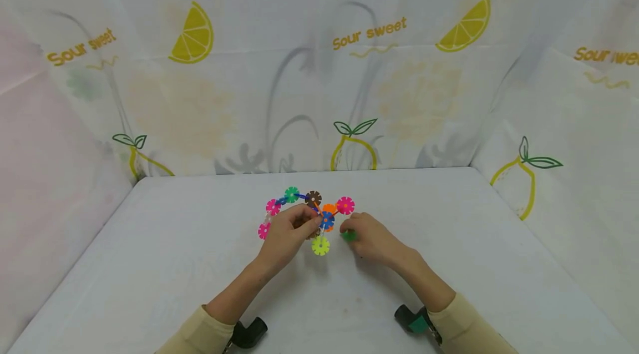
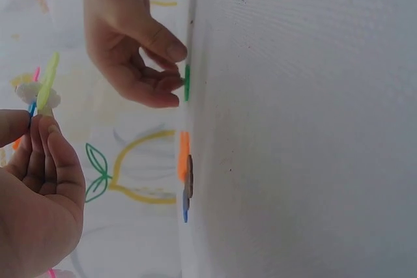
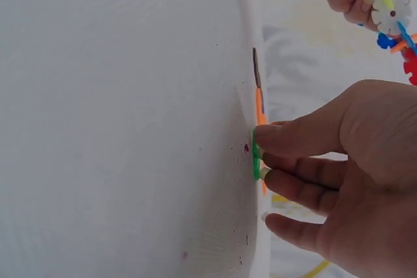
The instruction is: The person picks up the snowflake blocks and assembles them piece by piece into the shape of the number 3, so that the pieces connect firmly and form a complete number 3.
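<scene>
My left hand (image 1: 288, 231) pinches a blue slotted disc (image 1: 326, 220) between thumb and fingers. It belongs to a chain of interlocking plastic discs, with pink (image 1: 273, 207), teal-green (image 1: 292, 194) and brown (image 1: 313, 198) ones curving behind the hand. On the chain's right end sits another pink disc (image 1: 345, 205), and a yellow-green disc (image 1: 320, 246) hangs at the near side. In the left wrist view, the chain is held above the table. My right hand (image 1: 371, 236) is down at the tabletop, gripping a green disc (image 3: 256, 154) by its edges with thumb and fingertips.
Loose orange (image 2: 183, 155) and brown (image 2: 189, 175) discs lie low on the white table (image 1: 449, 265), partly hidden by the left hand in the head view. A patterned cloth (image 1: 279, 82) hangs behind. Dark mounts (image 1: 249, 333) sit below both wrists.
</scene>
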Motion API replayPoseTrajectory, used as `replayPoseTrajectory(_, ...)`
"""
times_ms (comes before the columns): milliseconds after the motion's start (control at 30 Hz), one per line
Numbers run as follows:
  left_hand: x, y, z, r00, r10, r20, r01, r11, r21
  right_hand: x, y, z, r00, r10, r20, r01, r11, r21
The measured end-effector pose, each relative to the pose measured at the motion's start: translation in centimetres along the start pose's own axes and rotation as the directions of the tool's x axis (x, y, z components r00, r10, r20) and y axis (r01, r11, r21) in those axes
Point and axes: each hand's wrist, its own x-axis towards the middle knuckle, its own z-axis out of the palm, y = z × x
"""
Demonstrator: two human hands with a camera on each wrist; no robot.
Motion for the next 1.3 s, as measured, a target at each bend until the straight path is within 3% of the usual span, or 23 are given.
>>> replayPoseTrajectory(300, 0.0, -0.1, 0.1, 1.0, 0.017, -0.004, -0.017, 0.999, 0.027, 0.1, 0.3, 0.1, 0.999, -0.041, -0.011, 0.041, 0.998, -0.048)
replayPoseTrajectory(733, -0.1, 0.0, 0.3, 1.0, 0.0, 0.01, -0.001, 0.999, 0.033, -0.1, 0.3, -0.4, 0.986, 0.142, 0.083, -0.145, 0.989, 0.037)
replayPoseTrajectory(900, -0.1, -0.1, 0.3, 1.0, -0.004, 0.01, 0.004, 0.999, 0.038, 0.0, 0.3, -0.6, 0.978, 0.176, 0.109, -0.184, 0.981, 0.062)
replayPoseTrajectory(1133, -0.1, 0.0, 0.2, 1.0, -0.007, 0.001, 0.007, 0.999, 0.042, 0.0, 0.6, -0.9, 0.988, 0.075, 0.134, -0.093, 0.987, 0.131)
replayPoseTrajectory(1300, -0.1, 0.1, 0.2, 1.0, -0.004, -0.008, 0.004, 0.999, 0.048, -0.1, 0.9, -1.1, 0.997, 0.032, 0.068, -0.04, 0.99, 0.133)
